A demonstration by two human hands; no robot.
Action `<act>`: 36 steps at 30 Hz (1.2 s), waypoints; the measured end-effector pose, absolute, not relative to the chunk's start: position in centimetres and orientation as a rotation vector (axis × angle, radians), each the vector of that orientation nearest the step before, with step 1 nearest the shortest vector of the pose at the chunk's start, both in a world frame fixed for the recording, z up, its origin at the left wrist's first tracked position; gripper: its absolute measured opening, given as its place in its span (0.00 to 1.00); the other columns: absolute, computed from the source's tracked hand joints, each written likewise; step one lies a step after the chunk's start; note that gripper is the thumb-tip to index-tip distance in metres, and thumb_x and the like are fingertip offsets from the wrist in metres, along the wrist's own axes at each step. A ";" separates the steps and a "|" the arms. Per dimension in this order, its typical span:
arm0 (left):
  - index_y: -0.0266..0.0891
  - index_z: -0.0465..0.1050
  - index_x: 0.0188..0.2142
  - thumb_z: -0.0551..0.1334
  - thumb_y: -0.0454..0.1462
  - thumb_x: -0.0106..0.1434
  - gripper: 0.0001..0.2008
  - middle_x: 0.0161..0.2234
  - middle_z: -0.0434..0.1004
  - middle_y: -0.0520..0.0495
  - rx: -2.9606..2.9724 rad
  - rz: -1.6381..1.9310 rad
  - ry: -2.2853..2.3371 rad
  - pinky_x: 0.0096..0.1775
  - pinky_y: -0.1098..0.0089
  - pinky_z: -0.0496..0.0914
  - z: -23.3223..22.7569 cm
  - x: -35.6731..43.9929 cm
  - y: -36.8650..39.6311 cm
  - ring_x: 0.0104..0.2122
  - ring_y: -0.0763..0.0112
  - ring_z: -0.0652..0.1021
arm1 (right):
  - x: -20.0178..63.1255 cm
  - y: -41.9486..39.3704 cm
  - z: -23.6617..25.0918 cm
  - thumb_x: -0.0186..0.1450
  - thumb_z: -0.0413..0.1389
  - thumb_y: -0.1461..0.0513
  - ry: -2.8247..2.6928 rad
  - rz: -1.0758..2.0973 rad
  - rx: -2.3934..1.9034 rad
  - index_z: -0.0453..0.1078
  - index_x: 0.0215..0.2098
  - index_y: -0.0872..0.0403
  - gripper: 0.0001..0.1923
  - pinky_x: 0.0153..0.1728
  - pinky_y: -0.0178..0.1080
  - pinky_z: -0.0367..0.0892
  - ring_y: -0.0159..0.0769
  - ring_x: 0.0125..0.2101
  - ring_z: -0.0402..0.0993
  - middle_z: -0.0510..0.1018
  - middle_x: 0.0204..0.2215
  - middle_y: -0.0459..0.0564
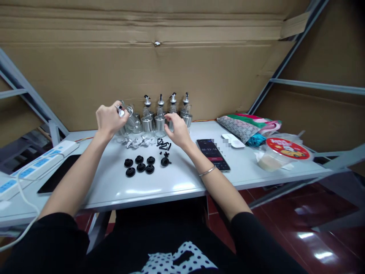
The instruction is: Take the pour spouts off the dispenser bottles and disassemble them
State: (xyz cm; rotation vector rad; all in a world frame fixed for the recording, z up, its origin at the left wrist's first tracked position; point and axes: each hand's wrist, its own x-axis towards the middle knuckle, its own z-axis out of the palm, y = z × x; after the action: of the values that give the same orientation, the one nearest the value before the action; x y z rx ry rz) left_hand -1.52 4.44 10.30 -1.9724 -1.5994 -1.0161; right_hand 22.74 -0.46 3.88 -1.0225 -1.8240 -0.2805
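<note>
Near table's back edge, left hand gripping pourer spout, right hand open.

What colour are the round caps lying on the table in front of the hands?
Black caps, clearest in the head view.

Four glass-and-steel dispenser bottles with black-tipped pour spouts stand in a row at the back of the pale grey desk, and at least one more glass bottle without a spout sits to their left. Seven round black rubber stoppers lie in front. There is one black smartphone, one dark tablet and one white power strip.
</note>
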 end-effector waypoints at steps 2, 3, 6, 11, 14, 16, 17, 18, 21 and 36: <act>0.40 0.74 0.39 0.56 0.44 0.58 0.15 0.28 0.77 0.45 -1.995 -0.956 -1.607 0.35 0.65 0.63 10.2 -1.3 4.1 0.31 0.61 0.75 | 22.7 -0.4 3.8 0.62 0.50 0.66 -1.819 -0.278 -1.014 0.64 0.46 0.56 0.13 0.42 0.44 0.64 0.43 0.42 0.71 0.74 0.41 0.57; 0.40 0.74 0.40 0.55 0.44 0.58 0.15 0.29 0.77 0.45 -2.010 -0.930 -1.606 0.36 0.65 0.63 10.2 -1.2 4.1 0.31 0.60 0.75 | 22.7 -0.4 3.8 0.62 0.50 0.66 -1.815 -0.275 -1.013 0.64 0.46 0.56 0.13 0.42 0.45 0.64 0.43 0.42 0.71 0.74 0.41 0.56; 0.39 0.73 0.41 0.54 0.43 0.59 0.16 0.29 0.78 0.43 -2.044 -0.860 -1.609 0.38 0.64 0.64 9.7 -0.8 4.4 0.32 0.59 0.77 | 22.7 -0.4 3.8 0.62 0.50 0.66 -1.805 -0.260 -1.014 0.64 0.46 0.55 0.14 0.42 0.45 0.64 0.43 0.42 0.71 0.74 0.41 0.56; 0.37 0.74 0.41 0.52 0.43 0.60 0.17 0.29 0.79 0.42 -2.066 -0.717 -1.605 0.37 0.64 0.65 8.6 -0.3 5.6 0.32 0.58 0.78 | 22.6 -0.5 3.7 0.61 0.50 0.66 -1.795 -0.258 -1.010 0.64 0.46 0.55 0.14 0.42 0.45 0.64 0.43 0.41 0.71 0.74 0.40 0.55; 0.37 0.74 0.39 0.53 0.43 0.59 0.17 0.28 0.79 0.41 -2.109 -0.612 -1.606 0.36 0.64 0.65 8.4 -0.1 6.5 0.32 0.55 0.78 | 22.7 -0.4 3.6 0.61 0.50 0.66 -1.791 -0.262 -1.009 0.63 0.46 0.55 0.15 0.42 0.45 0.64 0.43 0.41 0.71 0.74 0.40 0.55; 0.37 0.74 0.38 0.54 0.44 0.58 0.16 0.29 0.79 0.40 -2.143 -0.554 -1.602 0.35 0.64 0.65 8.6 0.0 7.1 0.33 0.54 0.78 | 22.7 -0.2 3.5 0.61 0.50 0.66 -1.787 -0.257 -1.008 0.63 0.48 0.55 0.16 0.42 0.45 0.64 0.43 0.41 0.71 0.75 0.39 0.54; 0.37 0.74 0.38 0.54 0.44 0.58 0.16 0.29 0.79 0.40 -2.160 -0.530 -1.598 0.35 0.64 0.65 8.7 0.1 7.4 0.33 0.54 0.78 | 22.7 -0.2 3.5 0.61 0.51 0.66 -1.786 -0.252 -1.006 0.62 0.48 0.54 0.17 0.42 0.46 0.64 0.43 0.41 0.71 0.75 0.39 0.54; 0.37 0.74 0.38 0.54 0.44 0.58 0.16 0.30 0.79 0.41 -2.174 -0.511 -1.598 0.35 0.64 0.65 8.9 0.2 7.7 0.34 0.53 0.78 | 22.7 -0.1 3.4 0.61 0.51 0.66 -1.786 -0.247 -1.006 0.62 0.49 0.54 0.17 0.42 0.46 0.64 0.43 0.41 0.71 0.75 0.39 0.54; 0.37 0.73 0.39 0.55 0.43 0.58 0.16 0.31 0.79 0.40 -2.205 -0.489 -1.617 0.37 0.64 0.66 9.0 0.5 8.5 0.35 0.53 0.78 | 22.7 0.0 3.4 0.61 0.51 0.66 -1.786 -0.247 -1.002 0.62 0.50 0.53 0.18 0.44 0.47 0.65 0.42 0.41 0.72 0.75 0.39 0.54; 0.37 0.66 0.47 0.57 0.49 0.61 0.21 0.31 0.76 0.43 -2.142 -1.060 -1.689 0.38 0.68 0.66 8.2 0.4 7.8 0.35 0.62 0.76 | 22.7 -0.3 3.2 0.63 0.51 0.64 -1.746 -0.196 -0.978 0.55 0.57 0.50 0.24 0.43 0.48 0.66 0.42 0.42 0.71 0.73 0.40 0.52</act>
State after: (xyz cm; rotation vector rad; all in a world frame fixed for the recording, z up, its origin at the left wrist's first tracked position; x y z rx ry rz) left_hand 0.41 7.76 8.23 -2.1417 -1.6890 -1.0605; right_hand 22.69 -0.25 3.25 -0.9778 -1.7465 -0.1957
